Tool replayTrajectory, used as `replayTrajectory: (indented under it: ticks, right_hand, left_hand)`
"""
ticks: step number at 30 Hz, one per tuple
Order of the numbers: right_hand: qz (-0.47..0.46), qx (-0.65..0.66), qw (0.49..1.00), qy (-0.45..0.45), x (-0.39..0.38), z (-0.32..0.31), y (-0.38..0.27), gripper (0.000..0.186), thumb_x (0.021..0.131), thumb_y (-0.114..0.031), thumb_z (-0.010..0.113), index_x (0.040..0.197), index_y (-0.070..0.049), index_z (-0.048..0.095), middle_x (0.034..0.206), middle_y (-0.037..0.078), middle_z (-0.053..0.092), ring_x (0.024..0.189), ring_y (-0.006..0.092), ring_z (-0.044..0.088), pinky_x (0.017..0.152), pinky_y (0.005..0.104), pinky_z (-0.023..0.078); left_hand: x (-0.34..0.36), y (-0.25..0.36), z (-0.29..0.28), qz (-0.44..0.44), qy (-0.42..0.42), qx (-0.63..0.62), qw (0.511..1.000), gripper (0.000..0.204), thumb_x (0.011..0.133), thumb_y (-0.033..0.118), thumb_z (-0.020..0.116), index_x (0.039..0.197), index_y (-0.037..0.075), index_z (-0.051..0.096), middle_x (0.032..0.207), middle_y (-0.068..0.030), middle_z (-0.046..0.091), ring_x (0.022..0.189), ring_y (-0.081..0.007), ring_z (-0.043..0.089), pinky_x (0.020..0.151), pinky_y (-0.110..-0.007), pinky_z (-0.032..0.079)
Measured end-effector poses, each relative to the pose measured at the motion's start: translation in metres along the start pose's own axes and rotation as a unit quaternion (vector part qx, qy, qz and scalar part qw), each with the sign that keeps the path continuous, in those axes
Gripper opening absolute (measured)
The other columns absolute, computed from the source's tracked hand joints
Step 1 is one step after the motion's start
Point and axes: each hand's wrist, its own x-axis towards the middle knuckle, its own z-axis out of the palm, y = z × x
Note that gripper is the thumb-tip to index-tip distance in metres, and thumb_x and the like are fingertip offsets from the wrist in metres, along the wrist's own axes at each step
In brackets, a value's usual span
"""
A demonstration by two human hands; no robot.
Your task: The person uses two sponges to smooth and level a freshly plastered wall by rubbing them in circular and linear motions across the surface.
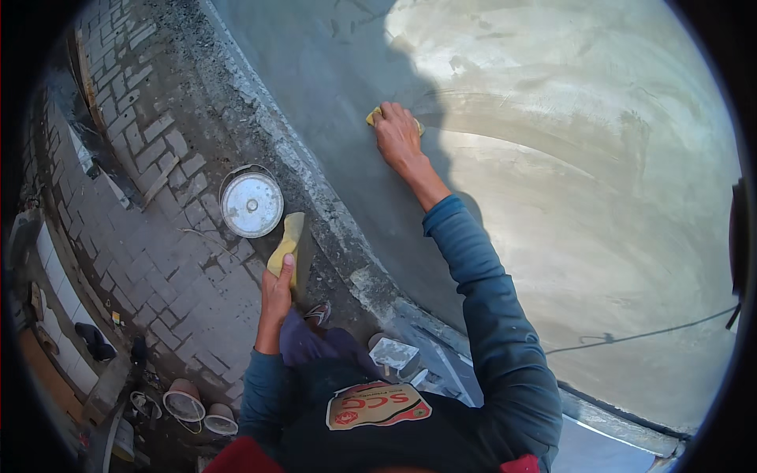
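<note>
My right hand [397,135] presses a yellow sponge [374,117] flat against the wet grey plaster wall [568,181], near the edge between shade and sunlight. Only the sponge's ends show past my fingers. My left hand [277,290] hangs at my side, gripping a second yellow sponge [287,243] by its lower end, so the sponge sticks up above my thumb. Both forearms wear blue sleeves.
A round metal bucket [251,203] stands on the brick paving [158,260] below my left hand. A rough concrete strip [331,221] runs along the wall's foot. Two small pots [197,406] and clutter lie at lower left. A thin cord [639,335] crosses the wall at right.
</note>
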Motion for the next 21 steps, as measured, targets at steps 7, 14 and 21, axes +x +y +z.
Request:
replayTrajectory:
  ticks: [7, 14, 21]
  right_hand:
    - [0.141, -0.094, 0.907, 0.386, 0.021, -0.230, 0.081, 0.056, 0.066, 0.016, 0.057, 0.116, -0.005, 0.070, 0.100, 0.010, 0.056, 0.088, 0.0280, 0.052, 0.078, 0.0385, 0.043]
    - [-0.012, -0.110, 0.984, 0.139, 0.000, -0.032, 0.040, 0.027, 0.080, -0.005, 0.059, 0.105, 0.001, 0.067, 0.094, 0.005, 0.054, 0.088, 0.0198, 0.054, 0.072, 0.0342, 0.043]
    - [0.158, 0.271, 0.945, -0.090, -0.140, 0.016, -0.057, 0.041, 0.062, 0.005, 0.071, 0.101, -0.005, 0.069, 0.100, 0.013, 0.055, 0.100, 0.0324, 0.056, 0.083, 0.0430, 0.048]
  left_hand:
    - [-0.019, -0.011, -0.030, -0.044, 0.047, -0.119, 0.991, 0.063, 0.102, 0.050, 0.047, 0.134, -0.004, 0.054, 0.120, -0.0090, 0.062, 0.107, -0.0162, 0.056, 0.093, -0.030, 0.044]
    - [0.008, 0.014, 0.016, 0.026, 0.032, -0.070, 0.997, 0.062, 0.102, 0.048, 0.046, 0.135, -0.004, 0.052, 0.123, -0.0122, 0.062, 0.110, -0.0193, 0.055, 0.097, -0.031, 0.040]
    - [0.036, 0.140, 0.104, 0.312, -0.048, -0.064, 0.947, 0.077, 0.101, 0.046, 0.048, 0.152, -0.005, 0.021, 0.154, -0.0221, 0.031, 0.141, -0.0345, 0.031, 0.114, -0.038, 0.027]
